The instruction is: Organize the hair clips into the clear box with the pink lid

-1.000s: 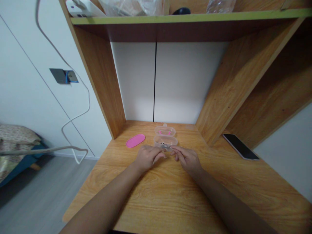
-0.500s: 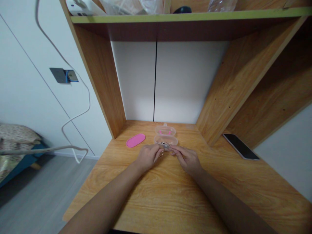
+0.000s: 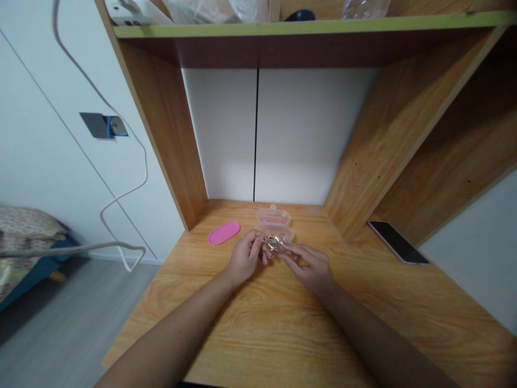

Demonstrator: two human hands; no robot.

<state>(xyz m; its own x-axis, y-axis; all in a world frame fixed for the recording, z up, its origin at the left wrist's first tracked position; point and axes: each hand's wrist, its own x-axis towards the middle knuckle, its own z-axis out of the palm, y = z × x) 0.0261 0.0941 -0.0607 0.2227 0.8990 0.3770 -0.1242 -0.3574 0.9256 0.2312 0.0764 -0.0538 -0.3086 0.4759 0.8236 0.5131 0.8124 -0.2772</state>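
Observation:
A small shiny gold-and-silver metal ornament (image 3: 276, 243) with several rounded tips spans the gap between my two hands; its exact kind I cannot make out. My left hand (image 3: 247, 254) pinches its left side, fingers closed. On the other side, the thumb and fingers of my right hand (image 3: 310, 265) grip its right edge. Just behind it lies an open clear plastic case (image 3: 286, 233), partly covered by the ornament and my fingers. The raised rear half (image 3: 273, 216) of the case shows pink bits. Left of it, a pink oval tray-like piece (image 3: 224, 233) lies flat.
A dark-screened phone (image 3: 398, 242) lies on the wooden desk (image 3: 258, 323) at the right. Wooden side panels and a white back board enclose the rear. Overhead runs a shelf (image 3: 307, 29) with bags and a power strip. A white cable (image 3: 121, 196) hangs at the left.
Both hands have turned and lifted the metal ornament, so it now shows flat and bright between them, in front of the case. The case and pink piece have stayed put.

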